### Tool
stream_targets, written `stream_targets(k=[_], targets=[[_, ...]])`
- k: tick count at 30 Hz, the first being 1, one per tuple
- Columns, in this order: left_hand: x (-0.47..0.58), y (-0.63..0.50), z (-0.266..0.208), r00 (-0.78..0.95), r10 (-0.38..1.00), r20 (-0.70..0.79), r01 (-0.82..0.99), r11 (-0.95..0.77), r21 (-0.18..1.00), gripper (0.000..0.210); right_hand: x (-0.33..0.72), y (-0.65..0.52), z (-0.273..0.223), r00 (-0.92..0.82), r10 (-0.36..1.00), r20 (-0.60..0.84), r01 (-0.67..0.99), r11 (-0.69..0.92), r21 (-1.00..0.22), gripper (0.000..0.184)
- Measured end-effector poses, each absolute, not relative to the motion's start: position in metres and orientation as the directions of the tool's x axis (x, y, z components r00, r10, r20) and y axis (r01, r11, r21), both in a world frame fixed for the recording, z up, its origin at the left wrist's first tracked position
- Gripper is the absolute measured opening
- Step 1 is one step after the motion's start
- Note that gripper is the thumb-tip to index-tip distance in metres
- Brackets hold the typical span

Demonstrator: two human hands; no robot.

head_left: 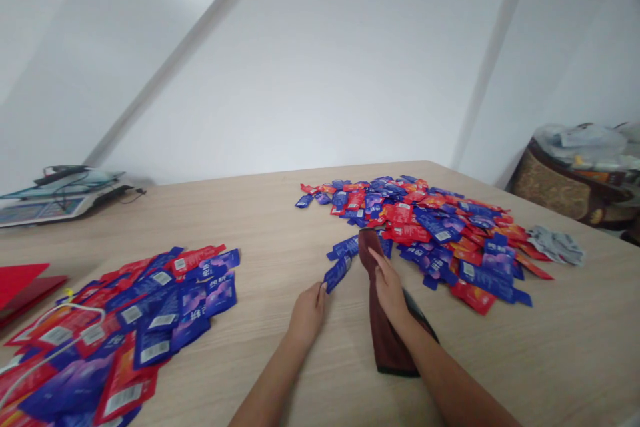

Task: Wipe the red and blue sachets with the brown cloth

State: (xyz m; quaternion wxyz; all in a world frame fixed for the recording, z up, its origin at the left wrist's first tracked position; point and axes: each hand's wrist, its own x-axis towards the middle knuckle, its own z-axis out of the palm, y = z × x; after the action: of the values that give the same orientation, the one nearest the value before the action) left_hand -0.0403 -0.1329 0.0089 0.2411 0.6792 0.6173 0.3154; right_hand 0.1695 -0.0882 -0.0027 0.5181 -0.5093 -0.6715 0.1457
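Observation:
Between the fingertips of my left hand (pixel 307 312) is the end of a small blue sachet (pixel 338 273); the fingers are pinched closed. A long maroon-brown fabric piece with black edging (pixel 387 340) lies lengthwise in front of me. My right hand (pixel 389 283) grips its upper part, and its dark other side shows beyond my wrist. Just past the pinched sachet, another blue sachet (pixel 349 247) lies on the wooden table (pixel 260 233). A spread heap of red and blue sachets (pixel 400 213) reaches from behind the fabric piece to the right.
Another pile of red and blue packets (pixel 165 300) covers the left front, with a white cord (pixel 75 307) across it. Red folders (pixel 25 283) lie at the left edge. Behind stands a white scale (pixel 60 203). Grey gloves (pixel 557 244) lie right; a patterned chair (pixel 555 183) holds bags.

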Motion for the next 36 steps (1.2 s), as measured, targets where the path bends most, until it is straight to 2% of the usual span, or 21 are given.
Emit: stream_targets(k=[2,4,7,10,14,18,23,25,27,29,31,36], targets=[[-0.04,-0.129,0.006,0.0,1.0,-0.018,0.506,0.016,0.862,0.045,0.165,-0.099,0.006,0.061,0.808,0.586,0.494,0.486,-0.721,0.045],[-0.042,-0.126,0.005,0.011,0.985,-0.17,0.335,0.156,0.929,0.043,0.152,-0.114,0.013,-0.101,0.787,0.608,0.503,0.568,-0.651,0.045],[-0.048,-0.124,0.007,0.084,0.951,-0.297,0.258,0.267,0.928,0.04,0.124,-0.134,0.017,-0.46,0.721,0.519,0.542,0.69,-0.479,0.047],[-0.051,-0.125,0.012,0.138,0.922,-0.362,0.286,0.313,0.906,0.035,0.106,-0.137,0.014,-0.591,0.723,0.358,0.623,0.691,-0.366,0.051],[-0.051,-0.127,0.017,0.169,0.908,-0.384,0.309,0.321,0.895,0.029,0.12,-0.111,0.004,-0.489,0.841,0.233,0.767,0.542,-0.343,0.056],[-0.057,-0.13,0.021,0.166,0.895,-0.414,0.283,0.358,0.89,0.032,0.155,-0.082,-0.005,-0.283,0.931,0.23,0.862,0.352,-0.366,0.056],[-0.061,-0.13,0.022,0.156,0.897,-0.413,0.311,0.352,0.883,0.03,0.16,-0.09,-0.002,-0.248,0.874,0.418,0.763,0.442,-0.472,0.056],[-0.058,-0.129,0.022,0.148,0.906,-0.396,0.342,0.329,0.88,0.029,0.143,-0.109,0.003,-0.314,0.822,0.476,0.7,0.539,-0.469,0.058],[-0.055,-0.129,0.021,0.135,0.909,-0.394,0.363,0.324,0.874,0.03,0.123,-0.127,0.007,-0.461,0.756,0.466,0.64,0.646,-0.415,0.058],[-0.055,-0.129,0.02,0.122,0.908,-0.401,0.371,0.333,0.867,0.03,0.109,-0.136,0.009,-0.558,0.732,0.391,0.625,0.681,-0.382,0.058],[-0.056,-0.129,0.02,0.125,0.908,-0.4,0.368,0.332,0.869,0.029,0.108,-0.131,0.008,-0.547,0.776,0.314,0.681,0.631,-0.373,0.059],[-0.062,-0.13,0.02,0.155,0.907,-0.392,0.337,0.325,0.884,0.035,0.151,-0.09,0.002,-0.32,0.912,0.256,0.826,0.401,-0.396,0.056]])
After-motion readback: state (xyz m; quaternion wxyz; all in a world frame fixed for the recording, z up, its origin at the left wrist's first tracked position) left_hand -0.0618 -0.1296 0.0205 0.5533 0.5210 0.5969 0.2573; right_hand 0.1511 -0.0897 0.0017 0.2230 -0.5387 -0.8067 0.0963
